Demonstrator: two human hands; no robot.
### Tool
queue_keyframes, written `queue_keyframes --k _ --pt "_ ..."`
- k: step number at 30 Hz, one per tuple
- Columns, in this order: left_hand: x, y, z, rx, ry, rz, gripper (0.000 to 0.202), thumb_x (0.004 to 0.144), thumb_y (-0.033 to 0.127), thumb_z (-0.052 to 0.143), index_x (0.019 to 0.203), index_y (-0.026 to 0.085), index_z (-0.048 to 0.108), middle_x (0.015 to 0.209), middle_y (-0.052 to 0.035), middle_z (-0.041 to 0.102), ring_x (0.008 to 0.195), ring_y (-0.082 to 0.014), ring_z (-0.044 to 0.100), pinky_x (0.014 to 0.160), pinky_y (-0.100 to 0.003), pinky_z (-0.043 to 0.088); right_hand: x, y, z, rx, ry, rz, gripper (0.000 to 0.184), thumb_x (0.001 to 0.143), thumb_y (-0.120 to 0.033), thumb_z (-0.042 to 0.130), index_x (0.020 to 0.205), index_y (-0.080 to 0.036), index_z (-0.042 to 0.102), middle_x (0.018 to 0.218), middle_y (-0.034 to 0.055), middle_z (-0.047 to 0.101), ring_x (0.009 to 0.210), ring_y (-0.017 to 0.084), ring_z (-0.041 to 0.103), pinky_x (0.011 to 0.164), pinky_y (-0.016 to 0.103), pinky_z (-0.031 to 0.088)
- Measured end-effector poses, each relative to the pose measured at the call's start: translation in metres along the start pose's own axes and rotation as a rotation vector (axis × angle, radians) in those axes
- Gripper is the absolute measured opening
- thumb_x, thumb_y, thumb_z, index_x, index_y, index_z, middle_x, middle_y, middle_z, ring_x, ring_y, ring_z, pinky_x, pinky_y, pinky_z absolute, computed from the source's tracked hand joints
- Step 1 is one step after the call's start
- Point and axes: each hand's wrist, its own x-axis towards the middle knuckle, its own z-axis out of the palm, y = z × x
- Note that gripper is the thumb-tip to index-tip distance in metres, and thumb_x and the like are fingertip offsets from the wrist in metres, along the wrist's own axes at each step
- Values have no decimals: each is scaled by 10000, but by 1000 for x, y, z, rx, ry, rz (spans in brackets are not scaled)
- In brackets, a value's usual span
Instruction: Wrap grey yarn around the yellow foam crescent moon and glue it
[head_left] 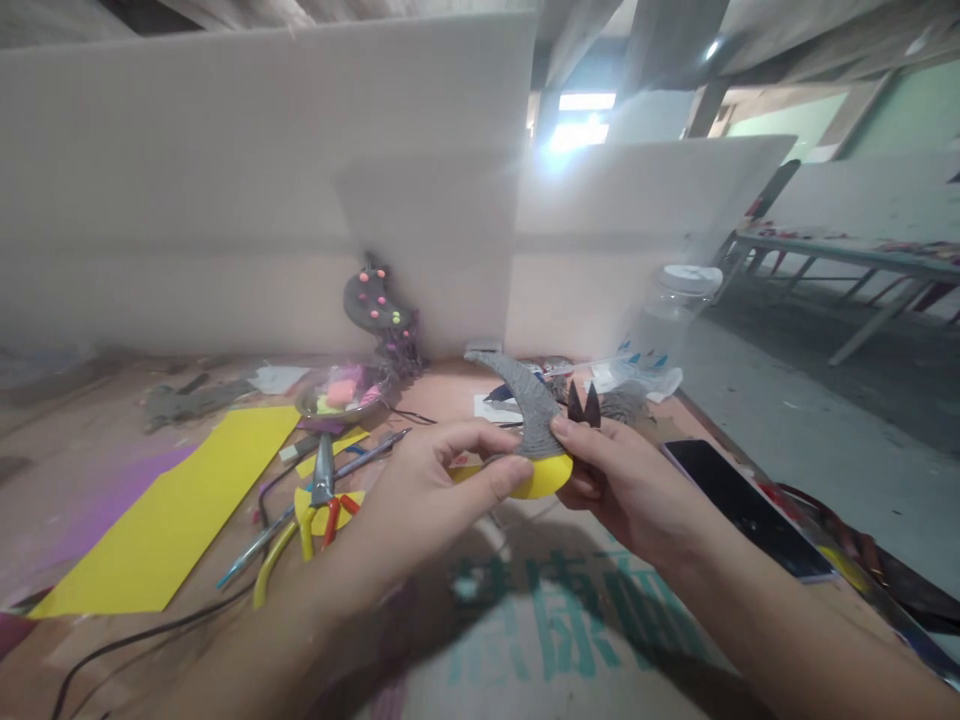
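Observation:
A crescent-shaped piece is held up in front of me; grey yarn covers its upper part, and its lower end shows bare yellow. My left hand is closed on its lower left side, thumb and forefinger pinching at the edge between yarn and yellow. My right hand grips the right side, thumb on the yarn. Two dark pointed blades, apparently of thread snips, stick up beside the right thumb; their other end is hidden by that hand. Whether a loose yarn end lies in my left fingers cannot be made out.
Yellow sheet, pliers or scissors with red and yellow handles, and a pen lie left. Behind stand a bowl and a dark moon ornament with coloured dots. A phone and lidded jar are right.

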Motion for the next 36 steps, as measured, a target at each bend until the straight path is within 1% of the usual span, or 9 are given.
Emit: queue_keyframes --k 4,7,10,13,16,20,23,30,36 --pt "-1 1 -1 -23 51 -113 196 788 407 680 820 216 709 846 20 713 789 -133 637 709 -225 483 2 -5 -5 -73 39 -140 386 832 -526 617 716 -191 465 549 -76 314 474 62 199 439 211 162" --pt "-1 4 -2 -15 46 -145 212 790 416 669 806 208 705 831 16 716 773 -138 641 697 -232 483 -2 -14 -15 -277 195 -455 326 894 -540 518 940 -219 550 719 -14 490 541 97 380 456 224 281" --pt "0 5 -3 30 45 -137 218 798 416 654 805 205 706 830 6 720 777 -151 643 709 -249 484 -15 -22 -21 -754 331 -819 236 926 -396 532 1114 -257 565 980 51 594 755 154 545 628 286 440" --pt "0 5 -4 39 46 -122 223 794 419 656 804 201 703 820 -1 721 771 -159 647 709 -259 486 -27 -29 -18 -1277 223 -1001 292 899 -220 581 1189 -254 561 956 61 644 816 186 597 726 329 474" --pt "0 5 -4 31 48 -118 214 795 417 660 805 207 701 820 6 721 773 -151 649 707 -247 483 -31 -31 -12 -1519 136 -1109 296 886 -144 582 1174 -213 558 918 71 689 825 197 636 729 330 487" --pt "-1 5 -4 16 66 -130 209 783 417 673 801 212 706 817 11 724 768 -148 651 694 -240 486 -26 -30 -9 -1602 141 -1151 226 893 -111 560 1102 -198 571 870 65 715 794 198 661 685 321 484" --pt "-2 6 -4 7 66 -111 196 789 403 667 803 213 713 813 6 725 760 -148 652 691 -241 496 -25 -30 -10 -1601 143 -1127 180 907 -147 553 1075 -201 582 869 62 719 778 197 663 660 315 475" --pt "-4 11 -7 29 54 -96 207 771 431 683 826 236 727 872 -3 734 790 -167 668 728 -260 524 -25 -31 -12 -1380 70 -952 176 894 -186 585 1061 -231 614 916 41 722 776 164 661 672 275 491" --pt "-5 9 -5 -23 27 -81 173 779 406 687 831 248 733 856 10 734 774 -147 665 719 -239 519 -23 -30 -15 -1305 60 -942 192 870 -164 606 1047 -235 633 924 38 729 810 171 672 686 273 500"
